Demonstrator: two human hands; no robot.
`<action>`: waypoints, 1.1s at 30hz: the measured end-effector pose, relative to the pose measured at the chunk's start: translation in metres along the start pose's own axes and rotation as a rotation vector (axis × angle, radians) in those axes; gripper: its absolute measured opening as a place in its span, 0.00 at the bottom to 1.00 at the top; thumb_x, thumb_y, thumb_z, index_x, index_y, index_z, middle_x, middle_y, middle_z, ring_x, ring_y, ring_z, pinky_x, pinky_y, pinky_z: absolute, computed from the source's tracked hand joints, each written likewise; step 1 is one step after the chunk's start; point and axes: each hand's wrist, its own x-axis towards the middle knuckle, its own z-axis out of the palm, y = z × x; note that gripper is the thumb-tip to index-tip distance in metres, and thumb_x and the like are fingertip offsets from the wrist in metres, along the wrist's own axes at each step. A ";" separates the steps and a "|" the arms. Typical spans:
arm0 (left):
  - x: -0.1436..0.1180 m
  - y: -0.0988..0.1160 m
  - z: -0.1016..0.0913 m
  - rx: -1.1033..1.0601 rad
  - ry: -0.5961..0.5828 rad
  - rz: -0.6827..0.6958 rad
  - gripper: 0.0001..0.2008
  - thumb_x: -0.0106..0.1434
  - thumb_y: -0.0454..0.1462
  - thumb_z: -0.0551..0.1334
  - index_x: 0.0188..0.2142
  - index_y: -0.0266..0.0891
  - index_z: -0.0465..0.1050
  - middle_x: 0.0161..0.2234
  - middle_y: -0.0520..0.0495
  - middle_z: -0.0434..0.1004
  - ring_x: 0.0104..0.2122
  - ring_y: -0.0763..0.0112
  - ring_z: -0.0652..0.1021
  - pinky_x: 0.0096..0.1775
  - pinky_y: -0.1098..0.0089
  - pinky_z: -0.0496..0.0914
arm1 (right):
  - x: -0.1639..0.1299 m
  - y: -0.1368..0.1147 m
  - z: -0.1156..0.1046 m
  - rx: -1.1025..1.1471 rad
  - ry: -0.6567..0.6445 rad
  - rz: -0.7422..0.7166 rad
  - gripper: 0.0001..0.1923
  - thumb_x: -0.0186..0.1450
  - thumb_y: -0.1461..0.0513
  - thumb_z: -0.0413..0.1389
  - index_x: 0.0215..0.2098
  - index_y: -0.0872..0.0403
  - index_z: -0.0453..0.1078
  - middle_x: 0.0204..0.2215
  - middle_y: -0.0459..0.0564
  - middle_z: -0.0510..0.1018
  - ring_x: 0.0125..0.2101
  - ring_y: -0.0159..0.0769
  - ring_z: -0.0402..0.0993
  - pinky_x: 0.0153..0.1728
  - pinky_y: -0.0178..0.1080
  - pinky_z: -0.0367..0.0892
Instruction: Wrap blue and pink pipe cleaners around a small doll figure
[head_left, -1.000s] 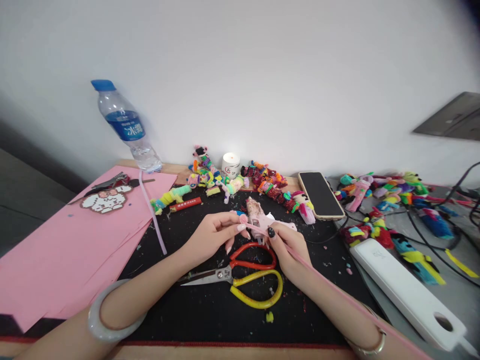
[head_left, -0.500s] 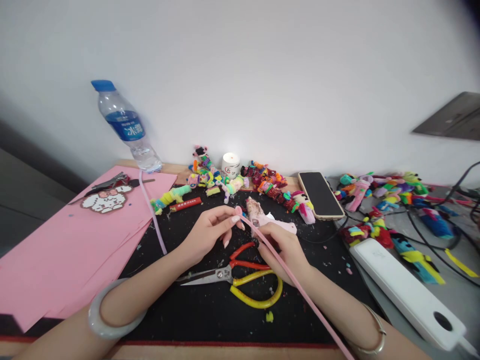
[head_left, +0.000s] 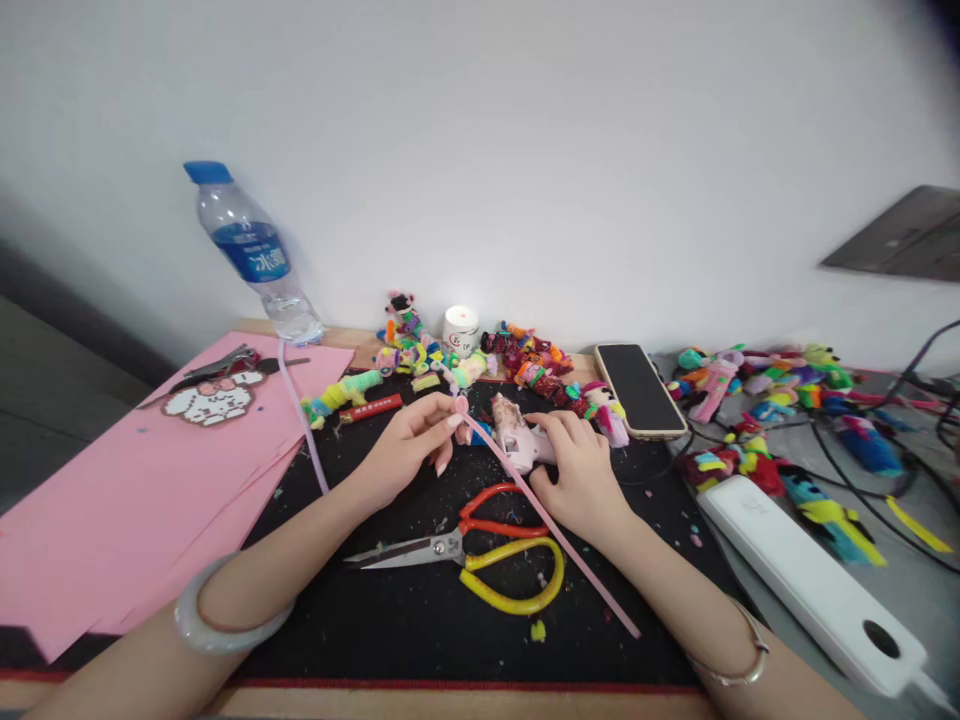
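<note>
My left hand (head_left: 409,445) pinches the curled end of a long pink pipe cleaner (head_left: 551,530), which trails down to the right across the black mat (head_left: 420,620). My right hand (head_left: 577,470) rests over a pink and white glue gun (head_left: 517,435) lying on the mat, fingers around its body. Scissors with a red and a yellow handle (head_left: 495,560) lie shut just in front of both hands.
Pink paper sheets (head_left: 135,480) with a bear cutout lie at the left, beside a water bottle (head_left: 251,250). Several colourful pipe cleaner figures (head_left: 525,365), a small white jar (head_left: 461,328), a phone (head_left: 637,388), a white power strip (head_left: 810,580) and cables fill the back and right.
My right hand let go of the pipe cleaner and moved up onto the glue gun. My left hand shifted slightly left with the curled end; the free end dropped to the mat.
</note>
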 end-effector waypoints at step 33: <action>0.002 0.002 0.001 0.144 -0.039 -0.078 0.11 0.61 0.42 0.56 0.35 0.35 0.64 0.26 0.53 0.69 0.15 0.84 0.65 0.19 0.78 0.60 | 0.009 0.012 0.004 0.960 -0.058 0.135 0.15 0.55 0.64 0.58 0.41 0.53 0.74 0.40 0.49 0.80 0.41 0.43 0.77 0.44 0.45 0.71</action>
